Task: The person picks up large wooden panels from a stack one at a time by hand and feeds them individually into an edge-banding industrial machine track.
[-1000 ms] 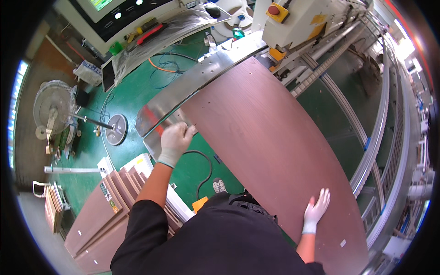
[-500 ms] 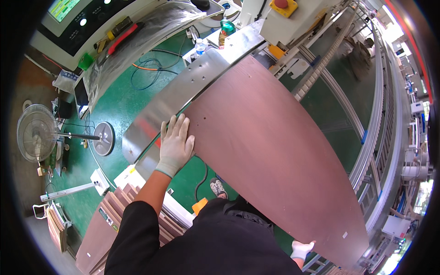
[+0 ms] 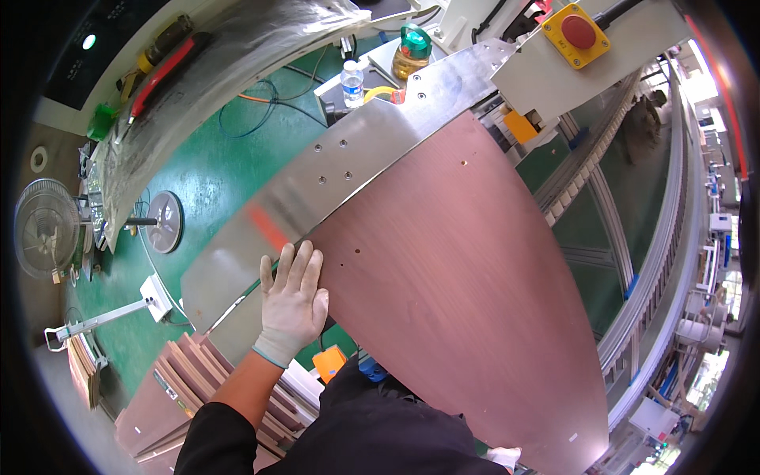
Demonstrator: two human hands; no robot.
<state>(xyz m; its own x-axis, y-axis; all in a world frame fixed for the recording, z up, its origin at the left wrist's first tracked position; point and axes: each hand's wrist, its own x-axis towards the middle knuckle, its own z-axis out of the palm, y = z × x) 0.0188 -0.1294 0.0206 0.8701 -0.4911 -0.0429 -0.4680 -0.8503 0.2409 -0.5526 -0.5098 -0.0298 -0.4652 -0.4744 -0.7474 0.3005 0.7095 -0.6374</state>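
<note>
A large reddish-brown board with a long curved edge lies before me, its straight side along a shiny metal plate. My left hand, in a pale glove, rests flat where the board meets the plate, fingers stretched out. At the board's near edge, by the bottom of the view, my gloved right hand holds the board's rim; only its thumb side shows, and the fingers are hidden beneath. Small dark holes mark the board near my left hand.
Stacked brown boards stand at lower left. A red button on a yellow box sits at upper right, above metal rails. A standing fan is at far left. A bottle and a green-lidded jar stand behind the plate.
My view has shifted, so the plate and button box look larger and closer. My left hand stays at the board's edge by the plate; less of my right hand shows.
</note>
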